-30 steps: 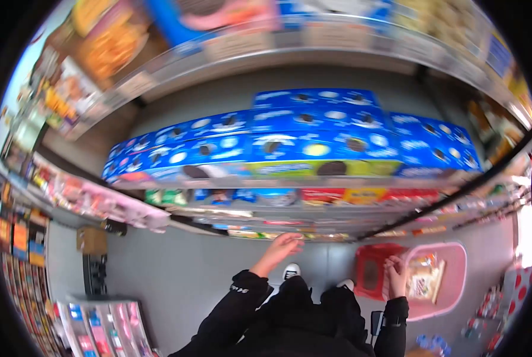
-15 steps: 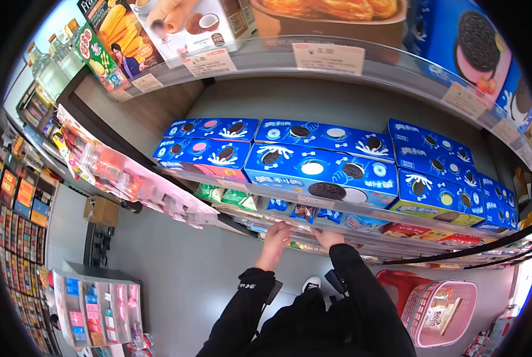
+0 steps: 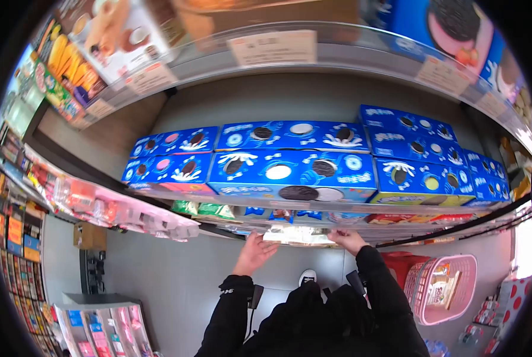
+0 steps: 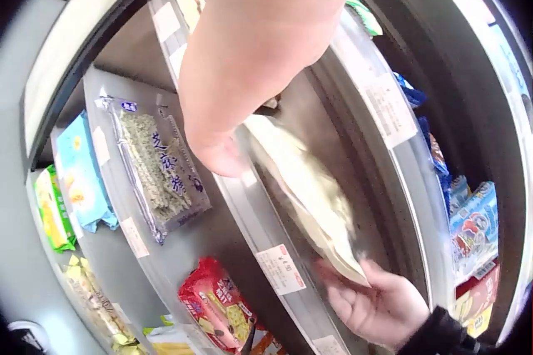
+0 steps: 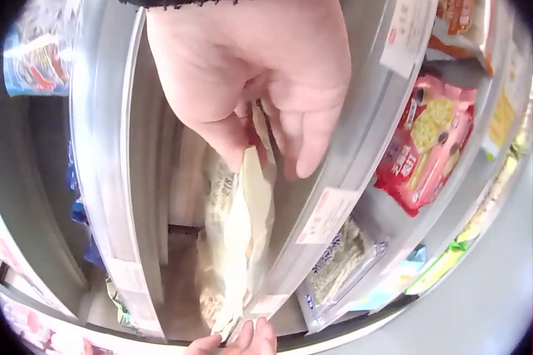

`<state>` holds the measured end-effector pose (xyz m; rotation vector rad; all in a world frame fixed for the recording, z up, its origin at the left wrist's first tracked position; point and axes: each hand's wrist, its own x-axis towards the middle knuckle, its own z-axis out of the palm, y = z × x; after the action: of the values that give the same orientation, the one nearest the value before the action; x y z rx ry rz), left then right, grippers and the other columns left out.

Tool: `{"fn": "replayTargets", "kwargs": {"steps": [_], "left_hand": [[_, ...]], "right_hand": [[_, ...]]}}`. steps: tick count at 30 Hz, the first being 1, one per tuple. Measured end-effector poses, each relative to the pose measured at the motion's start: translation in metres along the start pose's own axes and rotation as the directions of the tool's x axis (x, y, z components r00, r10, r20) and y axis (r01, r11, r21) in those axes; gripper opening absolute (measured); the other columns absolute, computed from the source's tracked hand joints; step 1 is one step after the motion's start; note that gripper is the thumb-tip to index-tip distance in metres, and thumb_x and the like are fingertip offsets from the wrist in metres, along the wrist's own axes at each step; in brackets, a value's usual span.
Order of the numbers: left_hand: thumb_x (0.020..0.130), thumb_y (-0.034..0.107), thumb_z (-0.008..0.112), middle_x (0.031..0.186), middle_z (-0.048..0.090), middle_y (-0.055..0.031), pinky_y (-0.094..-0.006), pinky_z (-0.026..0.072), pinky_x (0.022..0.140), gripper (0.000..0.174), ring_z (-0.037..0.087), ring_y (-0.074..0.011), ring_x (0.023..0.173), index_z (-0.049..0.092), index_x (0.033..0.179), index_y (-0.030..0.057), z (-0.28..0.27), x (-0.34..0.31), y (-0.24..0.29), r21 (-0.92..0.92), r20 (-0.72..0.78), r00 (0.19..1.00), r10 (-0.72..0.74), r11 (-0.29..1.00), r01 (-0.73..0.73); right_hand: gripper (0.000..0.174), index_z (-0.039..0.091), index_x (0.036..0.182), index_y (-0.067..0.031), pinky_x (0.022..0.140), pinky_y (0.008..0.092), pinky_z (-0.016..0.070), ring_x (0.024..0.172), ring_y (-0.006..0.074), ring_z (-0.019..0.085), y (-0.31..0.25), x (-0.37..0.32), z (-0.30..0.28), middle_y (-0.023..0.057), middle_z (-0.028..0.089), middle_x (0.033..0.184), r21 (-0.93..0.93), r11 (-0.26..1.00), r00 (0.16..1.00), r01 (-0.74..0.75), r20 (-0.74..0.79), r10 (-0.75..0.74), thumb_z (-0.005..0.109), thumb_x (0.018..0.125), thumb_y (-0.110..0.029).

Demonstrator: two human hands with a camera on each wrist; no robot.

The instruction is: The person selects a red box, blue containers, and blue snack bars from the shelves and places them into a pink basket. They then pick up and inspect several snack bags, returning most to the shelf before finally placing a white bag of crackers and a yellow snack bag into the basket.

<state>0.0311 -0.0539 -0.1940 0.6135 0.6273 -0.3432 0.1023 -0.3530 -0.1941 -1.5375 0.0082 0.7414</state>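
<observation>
A pale, flat clear-and-cream snack bag point(image 5: 241, 234) lies lengthwise between my hands at the front of a lower shelf point(image 4: 321, 105). My right hand point(image 3: 348, 240) pinches one end of it between thumb and fingers, as the right wrist view point(image 5: 250, 80) shows. At the opposite end is my left hand point(image 3: 255, 254), its fingers loosely extended and fingertips right at the bag's end. In the left wrist view that hand point(image 4: 258, 55) covers part of the shelf edge and the bag's near end. Printing on the bag is blurred.
Blue cookie boxes point(image 3: 289, 172) are stacked on the shelf above. A pink basket point(image 3: 417, 291) holding packages stands at the right, beside a red one point(image 3: 396, 268). Below are a sesame-stick bag point(image 4: 158, 163) and red snack packs point(image 4: 221, 305). Hanging pink packs point(image 3: 111, 196) line the left.
My right hand has come from beside the pink basket to the shelf. Both hands met near the shelf edge, then moved apart, and the pale bag now shows between them.
</observation>
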Motion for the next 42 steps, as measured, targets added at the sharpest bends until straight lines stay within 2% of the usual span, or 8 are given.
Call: {"fn": "replayTargets", "kwargs": {"steps": [6, 11, 16, 20, 22, 28, 36, 42], "left_hand": [[0.083, 0.029, 0.046, 0.111, 0.047, -0.0121, -0.0347, 0.0369, 0.086, 0.044, 0.047, -0.023, 0.101, 0.039, 0.113, -0.0024, 0.051, 0.001, -0.01, 0.29, 0.339, 0.912, -0.23, 0.948, 0.131], [0.082, 0.022, 0.049, 0.111, 0.047, -0.0084, -0.0299, 0.0372, 0.084, 0.042, 0.046, -0.0169, 0.1, 0.038, 0.115, -0.0007, 0.068, 0.001, -0.049, 0.599, 0.169, 0.966, -0.195, 0.799, 0.056], [0.08, 0.013, 0.051, 0.111, 0.047, -0.0086, -0.0286, 0.0406, 0.081, 0.043, 0.047, -0.0177, 0.1, 0.035, 0.118, 0.0017, 0.092, -0.028, -0.096, 0.571, 0.088, 0.987, -0.136, 0.819, 0.062], [0.08, 0.008, 0.048, 0.109, 0.047, -0.0105, -0.0319, 0.0417, 0.081, 0.04, 0.048, -0.0204, 0.098, 0.034, 0.117, 0.0012, 0.108, -0.052, -0.14, 0.543, 0.067, 0.995, -0.07, 0.839, 0.022], [0.08, 0.007, 0.048, 0.109, 0.047, -0.0106, -0.0318, 0.0415, 0.081, 0.04, 0.048, -0.0204, 0.098, 0.034, 0.117, 0.0011, 0.118, -0.061, -0.164, 0.557, 0.074, 0.993, -0.087, 0.83, 0.032], [0.08, 0.006, 0.048, 0.108, 0.048, -0.0107, -0.0309, 0.0403, 0.082, 0.038, 0.047, -0.0192, 0.099, 0.034, 0.115, 0.0001, 0.157, -0.074, -0.233, 0.612, 0.015, 0.992, -0.128, 0.785, 0.092], [0.074, 0.007, 0.058, 0.108, 0.048, -0.0089, -0.0285, 0.0378, 0.083, 0.049, 0.047, -0.0165, 0.098, 0.034, 0.115, -0.0002, 0.25, -0.056, -0.328, 0.739, 0.198, 0.921, -0.335, 0.668, 0.084], [0.07, 0.015, 0.064, 0.109, 0.047, -0.0095, -0.0269, 0.0336, 0.087, 0.058, 0.043, -0.0143, 0.101, 0.033, 0.116, -0.0021, 0.327, -0.022, -0.413, 0.882, 0.397, 0.646, -0.652, 0.465, -0.073]], "right_hand": [[0.009, 0.051, 0.07, -0.0047, 0.062, 0.0183, 0.0377, 0.067, 0.0034, 0.046, 0.008, -0.062, -0.025, -0.0028, 0.051, 0.069, 0.099, 0.989, 0.984, 0.114, 0.126, -0.126, 0.058, 0.075, -0.008], [0.007, 0.053, 0.073, -0.0052, 0.067, 0.0212, 0.0381, 0.074, 0.0053, 0.048, 0.0, -0.116, -0.028, 0.0009, 0.054, 0.078, 0.038, 0.994, 0.975, 0.1, 0.197, -0.106, 0.056, 0.077, -0.01], [0.012, 0.051, 0.067, -0.0042, 0.074, 0.0271, 0.0356, 0.093, 0.0078, 0.043, 0.017, -0.162, -0.044, 0.0042, 0.053, 0.08, -0.019, 0.984, 0.972, 0.179, 0.158, -0.173, 0.054, 0.077, -0.01], [0.017, 0.046, 0.062, -0.0027, 0.079, 0.0239, 0.0349, 0.061, 0.0031, 0.041, 0.025, -0.203, -0.068, -0.0009, 0.039, 0.059, 0.067, 0.976, 0.969, 0.206, 0.128, -0.214, 0.055, 0.076, -0.009], [0.017, 0.048, 0.063, -0.0016, 0.063, 0.025, 0.0367, 0.089, 0.0056, 0.043, 0.046, -0.219, -0.085, 0.0066, 0.053, 0.082, -0.015, 0.972, 0.95, 0.233, 0.217, -0.224, 0.054, 0.077, -0.009], [0.017, 0.049, 0.064, -0.0028, 0.064, 0.0227, 0.0384, 0.083, 0.0063, 0.047, 0.069, -0.288, -0.14, 0.0116, 0.043, 0.115, 0.129, 0.986, 0.966, 0.103, 0.222, -0.13, 0.058, 0.075, -0.011], [0.046, 0.03, 0.117, -0.0035, 0.081, 0.0285, 0.041, 0.097, 0.0151, 0.048, 0.118, -0.378, -0.204, 0.0101, 0.046, 0.108, 0.687, 0.722, 0.986, 0.084, -0.16, 0.037, 0.053, 0.079, -0.017], [0.054, 0.027, 0.122, -0.0026, 0.085, 0.0303, 0.0385, 0.105, 0.017, 0.043, 0.139, -0.433, -0.228, 0.0083, 0.042, 0.117, 0.735, 0.596, 0.889, 0.323, -0.451, 0.074, 0.055, 0.077, -0.013]]}}
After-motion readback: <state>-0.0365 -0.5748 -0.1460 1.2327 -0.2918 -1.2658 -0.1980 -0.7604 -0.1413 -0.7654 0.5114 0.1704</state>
